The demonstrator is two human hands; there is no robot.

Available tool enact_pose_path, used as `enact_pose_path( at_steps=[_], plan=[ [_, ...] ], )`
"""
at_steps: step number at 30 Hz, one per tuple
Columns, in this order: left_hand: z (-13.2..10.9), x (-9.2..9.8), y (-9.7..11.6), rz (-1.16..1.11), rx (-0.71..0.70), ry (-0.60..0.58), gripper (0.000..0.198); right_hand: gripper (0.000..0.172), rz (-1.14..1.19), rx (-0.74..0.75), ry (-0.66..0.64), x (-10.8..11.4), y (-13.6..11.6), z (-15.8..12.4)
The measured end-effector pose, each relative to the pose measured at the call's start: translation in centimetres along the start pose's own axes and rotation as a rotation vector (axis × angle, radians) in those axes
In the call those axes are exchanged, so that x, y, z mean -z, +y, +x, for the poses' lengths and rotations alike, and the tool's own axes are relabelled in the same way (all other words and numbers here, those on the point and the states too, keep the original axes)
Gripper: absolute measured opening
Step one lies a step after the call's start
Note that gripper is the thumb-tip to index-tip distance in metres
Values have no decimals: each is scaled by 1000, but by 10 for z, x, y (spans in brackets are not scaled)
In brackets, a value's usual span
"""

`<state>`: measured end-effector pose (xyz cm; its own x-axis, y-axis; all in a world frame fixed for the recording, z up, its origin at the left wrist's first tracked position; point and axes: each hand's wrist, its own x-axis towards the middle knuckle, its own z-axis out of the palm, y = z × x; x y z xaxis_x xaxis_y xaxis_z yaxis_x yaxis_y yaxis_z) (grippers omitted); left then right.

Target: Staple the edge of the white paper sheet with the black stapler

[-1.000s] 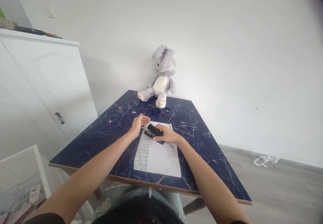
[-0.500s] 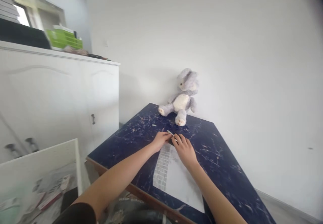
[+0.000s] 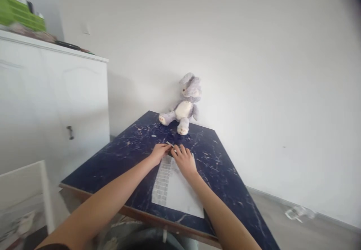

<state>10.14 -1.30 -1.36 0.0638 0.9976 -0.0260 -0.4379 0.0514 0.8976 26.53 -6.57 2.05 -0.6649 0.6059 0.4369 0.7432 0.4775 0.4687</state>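
Observation:
On the dark blue marbled table (image 3: 121, 159) lies a white sheet of paper (image 3: 182, 195) with a grey brick-like pattern down its left side. My left hand (image 3: 160, 153) is at the sheet's far end, fingers pinched together at a thin white strip (image 3: 169, 144). Beside it, my right hand (image 3: 184, 160) lies over the far right part of the sheet, its fingers bent onto the strip's near end. A dark patch shows between the hands; what it is cannot be made out. A small pale piece (image 3: 153, 136) lies apart, beyond my left hand.
A grey and white plush rabbit (image 3: 184, 109) sits at the table's back, against the wall. To the left stands a white cabinet (image 3: 84, 96) with a green basket (image 3: 22, 15) on top. An open white drawer (image 3: 45, 193) is at lower left. A transparent object (image 3: 300, 213) lies on the floor.
The view has turned to the right, so everything sits further left. Both hands stay at the sheet's far end, with little change in their grip.

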Motion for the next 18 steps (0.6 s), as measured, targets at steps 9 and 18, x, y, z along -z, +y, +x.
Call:
enact_pose_path(
  at_steps=[9,18],
  plan=[
    [-8,-7,4,68,-19,255,25,48,143,-26,67,-16,-9,-3],
    [3,9,18,387,-496,376,22,43,780,-336,-152,-14,14,-6]
  ],
)
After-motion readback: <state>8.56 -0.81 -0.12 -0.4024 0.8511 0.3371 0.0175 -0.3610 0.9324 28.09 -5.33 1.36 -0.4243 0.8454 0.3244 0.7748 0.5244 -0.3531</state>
